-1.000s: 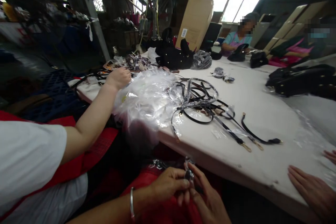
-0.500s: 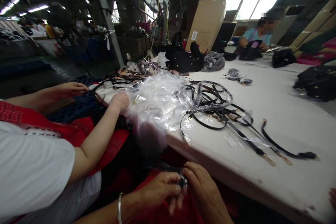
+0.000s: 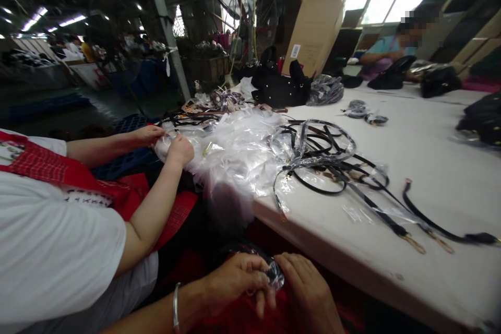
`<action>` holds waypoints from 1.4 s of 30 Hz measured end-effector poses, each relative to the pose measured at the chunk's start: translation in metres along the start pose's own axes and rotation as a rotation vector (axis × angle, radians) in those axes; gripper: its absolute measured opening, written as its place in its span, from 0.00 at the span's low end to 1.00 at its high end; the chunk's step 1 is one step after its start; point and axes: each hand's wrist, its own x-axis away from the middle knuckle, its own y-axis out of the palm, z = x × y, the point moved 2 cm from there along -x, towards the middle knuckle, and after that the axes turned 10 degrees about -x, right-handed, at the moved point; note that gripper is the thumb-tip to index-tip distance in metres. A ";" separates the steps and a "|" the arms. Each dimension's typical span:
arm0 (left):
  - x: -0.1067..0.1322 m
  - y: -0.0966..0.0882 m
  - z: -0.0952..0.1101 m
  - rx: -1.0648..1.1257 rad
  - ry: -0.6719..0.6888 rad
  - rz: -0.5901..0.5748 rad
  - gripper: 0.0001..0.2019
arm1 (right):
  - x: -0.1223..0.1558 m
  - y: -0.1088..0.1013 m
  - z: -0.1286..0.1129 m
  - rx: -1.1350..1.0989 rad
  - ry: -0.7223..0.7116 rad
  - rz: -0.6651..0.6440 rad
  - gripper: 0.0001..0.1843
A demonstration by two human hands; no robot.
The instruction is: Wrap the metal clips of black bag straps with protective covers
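Low in the head view, just off the table's front edge, my left hand (image 3: pixel 243 281) pinches a plastic-wrapped black strap (image 3: pixel 275 275) between thumb and fingers. A bracelet circles that wrist. Against the strap's other side, my right hand (image 3: pixel 303 283) has its fingers curled together, its thumb hidden. More of the dark, shiny wrapped piece (image 3: pixel 242 248) runs behind my hands, and its far end is out of sight. Beyond them on the table lies a pile of clear plastic bags (image 3: pixel 242 151). Tangled black straps (image 3: pixel 321 167) with metal clips are spread to its right.
At my left, a co-worker in a red apron holds a clear bag with both hands (image 3: pixel 178 151). Black handbags (image 3: pixel 282 88) and a cardboard box (image 3: pixel 315 34) stand at the back of the white table (image 3: pixel 422 167). Another person sits at the far right.
The co-worker's far hand has moved right to a clear bag. My hands stay close together, with more of the wrapped strap showing between them. The whole view has shifted slightly.
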 end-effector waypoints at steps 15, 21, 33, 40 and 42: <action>0.002 0.012 0.011 0.009 -0.149 0.069 0.19 | -0.008 0.007 0.004 -0.084 -0.012 0.093 0.17; 0.011 0.007 0.032 -0.108 -0.039 0.111 0.18 | -0.018 0.032 -0.004 -0.736 0.449 0.114 0.11; -0.006 -0.001 0.058 0.127 0.185 0.142 0.20 | -0.043 0.050 -0.026 -1.317 0.754 0.278 0.30; -0.014 -0.003 0.075 0.091 0.292 0.186 0.14 | -0.061 0.043 -0.026 -1.234 0.863 0.273 0.34; -0.015 -0.005 0.076 0.090 0.282 0.212 0.14 | -0.067 0.038 -0.028 -1.244 0.835 0.207 0.37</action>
